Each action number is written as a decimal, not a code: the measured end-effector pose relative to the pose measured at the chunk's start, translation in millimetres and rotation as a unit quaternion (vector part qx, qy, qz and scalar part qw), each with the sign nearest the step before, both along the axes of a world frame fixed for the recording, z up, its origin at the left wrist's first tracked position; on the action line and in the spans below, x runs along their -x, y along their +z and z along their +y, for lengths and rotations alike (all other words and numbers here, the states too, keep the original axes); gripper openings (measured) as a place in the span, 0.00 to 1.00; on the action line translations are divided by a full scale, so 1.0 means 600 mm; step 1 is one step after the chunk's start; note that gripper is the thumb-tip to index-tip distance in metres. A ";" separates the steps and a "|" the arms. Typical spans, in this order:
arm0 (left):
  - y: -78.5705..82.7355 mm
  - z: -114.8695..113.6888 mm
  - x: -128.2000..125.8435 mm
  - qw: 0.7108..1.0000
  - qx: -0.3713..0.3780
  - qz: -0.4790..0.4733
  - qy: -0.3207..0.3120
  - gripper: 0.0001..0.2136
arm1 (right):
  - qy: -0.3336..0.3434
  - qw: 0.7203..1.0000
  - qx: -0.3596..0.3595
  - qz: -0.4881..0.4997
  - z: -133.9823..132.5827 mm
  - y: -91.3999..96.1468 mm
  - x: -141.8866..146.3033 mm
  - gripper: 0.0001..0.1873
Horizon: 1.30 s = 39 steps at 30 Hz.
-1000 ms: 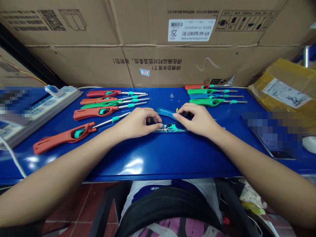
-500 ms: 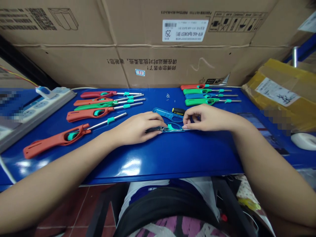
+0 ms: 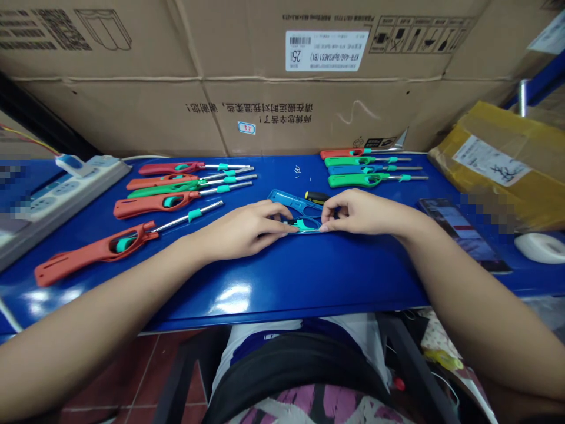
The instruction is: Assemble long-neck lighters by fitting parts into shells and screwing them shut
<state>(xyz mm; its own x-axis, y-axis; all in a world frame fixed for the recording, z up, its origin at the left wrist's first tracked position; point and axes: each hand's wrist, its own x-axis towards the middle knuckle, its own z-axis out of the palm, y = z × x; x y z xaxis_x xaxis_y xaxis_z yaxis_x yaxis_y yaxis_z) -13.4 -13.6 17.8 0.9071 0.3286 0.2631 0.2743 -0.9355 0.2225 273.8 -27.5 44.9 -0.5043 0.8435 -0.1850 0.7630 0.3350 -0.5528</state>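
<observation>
An opened blue lighter body, with a teal trigger and thin wires inside, lies low on the blue table between my hands. My left hand is closed around its left end, fingertips by the trigger; the fingers hide most of that end. My right hand pinches the lighter's right end between thumb and forefinger. Just behind lies a separate blue lighter shell half, its loop partly behind the right fingers. A yellow-and-black handled tool rests beside it, its far end hidden by the right hand.
Several red, orange and green lighters lie at the left, with more lighters at the back right. A power strip runs along the left edge. A phone, a white object and a yellow-taped box occupy the right. Cardboard stands behind.
My left fingers have shifted slightly right toward the trigger and now cover the dark part that showed between them. My right hand keeps its pinch. The whole view has drifted a little.
</observation>
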 end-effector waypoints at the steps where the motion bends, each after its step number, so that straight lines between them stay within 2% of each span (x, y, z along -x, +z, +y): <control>1: 0.000 0.000 0.000 1.000 -0.001 0.000 0.000 0.15 | 0.006 1.000 -0.014 -0.001 -0.002 0.001 0.000 0.14; 6: -0.001 0.001 0.001 1.000 -0.003 -0.002 -0.001 0.15 | 0.043 0.997 -0.062 0.011 -0.006 -0.002 0.002 0.13; 11: 0.002 -0.002 -0.002 1.000 0.000 0.000 0.001 0.15 | 0.042 0.995 -0.082 0.026 -0.004 -0.010 0.005 0.13; 17: 0.005 -0.005 -0.003 1.000 0.000 -0.002 -0.007 0.17 | 0.076 0.984 -0.138 0.086 -0.005 -0.013 0.009 0.08; 28: 0.000 -0.004 -0.002 1.000 -0.003 0.008 -0.014 0.17 | 0.114 0.982 -0.126 0.088 -0.009 -0.017 0.018 0.06; 39: 0.001 -0.004 -0.005 1.000 0.012 0.002 -0.012 0.18 | 0.104 0.983 -0.117 0.095 -0.010 -0.023 0.023 0.05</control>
<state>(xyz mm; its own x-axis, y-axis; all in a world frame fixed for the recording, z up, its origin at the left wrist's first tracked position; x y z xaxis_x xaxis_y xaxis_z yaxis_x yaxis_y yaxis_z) -10.6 -15.9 18.6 0.9157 0.3134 0.2515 0.2537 -0.9362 0.2432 260.0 -33.4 31.4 -0.6763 0.7273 0.1169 0.5550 0.6074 -0.5683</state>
